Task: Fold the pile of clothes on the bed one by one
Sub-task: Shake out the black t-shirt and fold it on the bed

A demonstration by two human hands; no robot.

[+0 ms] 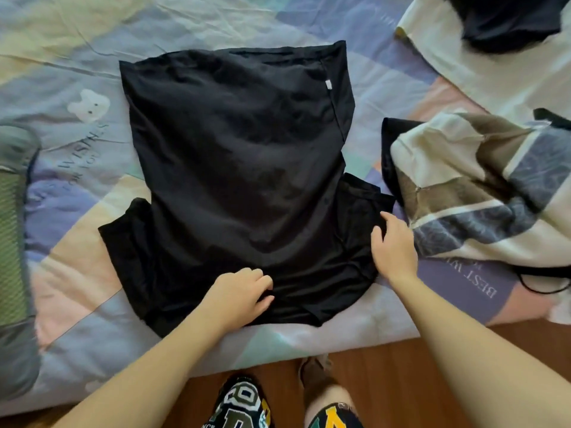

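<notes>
We have open bed (77, 168) left of the black shirt (238, 168) and beyond its far hem. On the right, the patterned garment (482, 193) crowds in, with only a narrow strip of sheet between it and the shirt's sleeve. A grey-green bundle (14, 211) blocks the left edge.

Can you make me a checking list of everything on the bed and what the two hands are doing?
Surface: bed sheet, pastel patches, a bear print, wrinkled.
Job's things: black garment spread flat in the middle, both sleeves out at the near end.
Clutter: patterned cloth heaped to the right; dark garment on a cream cloth at far right; grey-green item at the left edge.
Grippers: left hand rests on the black garment's near edge, fingers curled; right hand touches its right sleeve.
Cables: thin black cord under the patterned cloth.
Surroundings: wooden floor, the person's legs.
</notes>
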